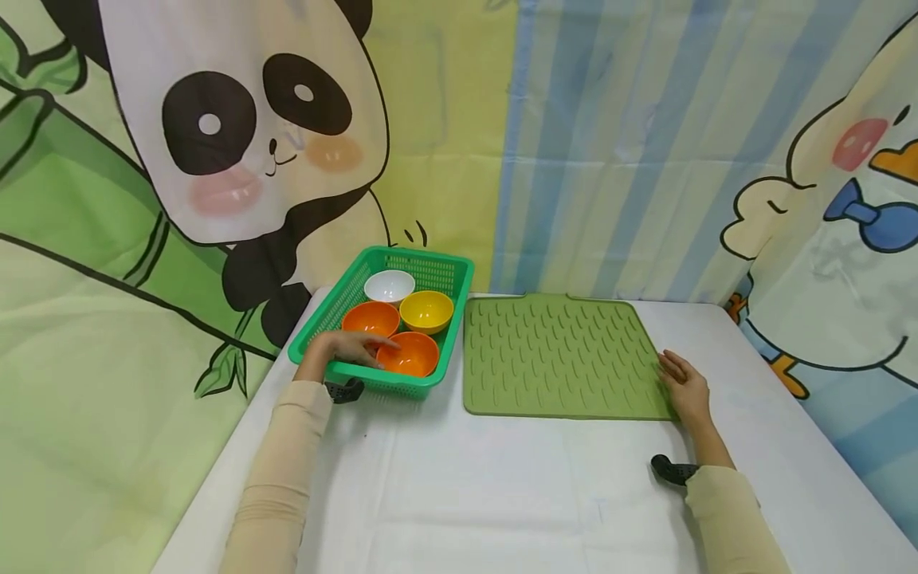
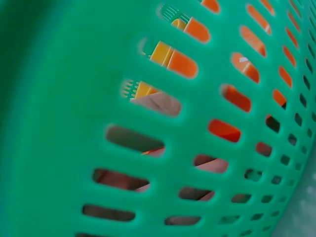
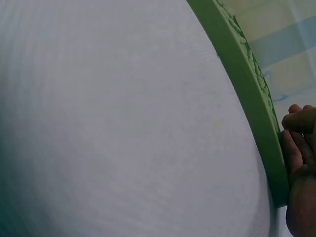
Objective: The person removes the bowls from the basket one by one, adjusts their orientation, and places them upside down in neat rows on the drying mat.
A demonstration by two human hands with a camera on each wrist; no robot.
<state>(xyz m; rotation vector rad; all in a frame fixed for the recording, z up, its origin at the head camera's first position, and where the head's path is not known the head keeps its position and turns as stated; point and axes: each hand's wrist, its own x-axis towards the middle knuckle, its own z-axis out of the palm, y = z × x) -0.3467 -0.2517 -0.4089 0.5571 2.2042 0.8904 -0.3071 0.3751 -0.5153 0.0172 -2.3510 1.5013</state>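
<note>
Nearest: white table (image 1: pixel 488 494). Then R hand (image 1: pixel 687 391), at R end of mat (image 1: pixel 559 359): loose, fingers nr straight, touching mat's edge in head + R wrist views; nothing gripped AFAICT. L hand (image 1: pixel 351 347) reaches in over basket (image 1: pixel 459 319) rim nr its front L corner, fingers partly extended, tips at L rim of front bowl (image 1: pixel 416 359). Can't tell if rim's pinched or only touched; L wrist cam mostly blocked by basket wall, just bits of hand + orange thru the slots.

Key relation: front bowl is just R of L hand, in basket's front R part. L hand is by far the nearer one; R hand well apart, at mat's other end. Bowl's round, mouth up, so no long axis to speak of; its L rim faces the fingers. Mat lies flat btwn basket + R hand, long axis L-R, its L end just beside basket. So mat is R of bowl, w/ basket's R wall btwn.

Farther: yellow bowl (image 1: pixel 428 312) behind front bowl, 2nd orange bowl (image 1: pixel 369 316) behind-L, white bowl (image 1: pixel 390 285) rearmost, all in basket. Last, printed cloth (image 1: pixel 574 159) behind table.
</note>
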